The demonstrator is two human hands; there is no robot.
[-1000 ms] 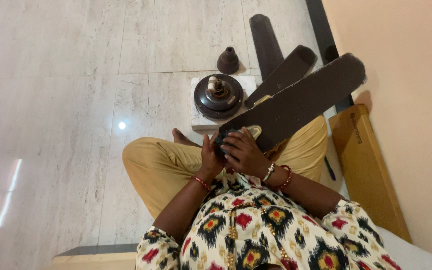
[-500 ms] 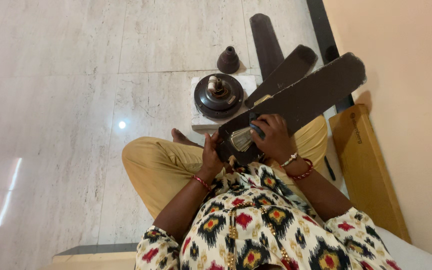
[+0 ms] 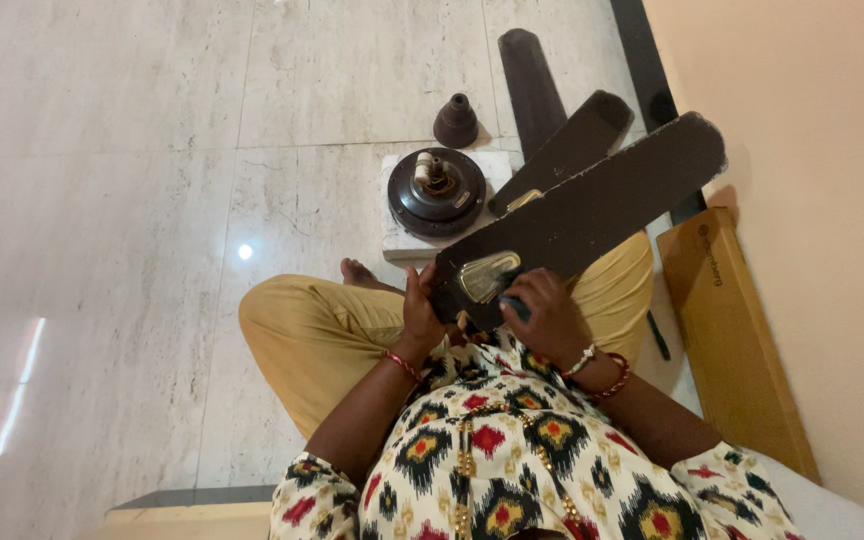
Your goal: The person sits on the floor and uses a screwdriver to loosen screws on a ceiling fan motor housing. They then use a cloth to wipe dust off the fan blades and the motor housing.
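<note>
Seated cross-legged on a pale marble floor [image 3: 102, 200], viewed from above. Across the lap, a dark brown ceiling fan blade [image 3: 592, 215], slanting from near left up to far right, its broad end out toward the peach wall [image 3: 802, 150]. At the blade's near end, a pale metal mounting bracket [image 3: 487, 275] fixed to its face.

Left hand [image 3: 422, 310] clenched around the near left edge of the blade, thumb over the top face, just left of the bracket. Right hand [image 3: 550, 318] closed on a small dark tool [image 3: 514, 306] with a bluish handle, tip against the blade just near of the bracket; kind of tool too small to tell. Bangles at both wrists.

Farther off on the floor, a white slab [image 3: 397, 240], with the round dark fan motor housing [image 3: 437, 190] resting on top, shaft end upward. Just beyond the slab, a small dark cone-shaped canopy cup [image 3: 456, 122], upright, wide end down; inside not visible. Behind the held blade, two more dark blades [image 3: 532, 85], one flat on the floor pointing away, the other overlapping it at a slant and partly hidden under the held blade.

At right, along the wall, a long flat cardboard box [image 3: 732, 340], shut, contents not visible. Between box and right knee, a thin dark stick-like object [image 3: 658, 336] on the floor, unclear what.
</note>
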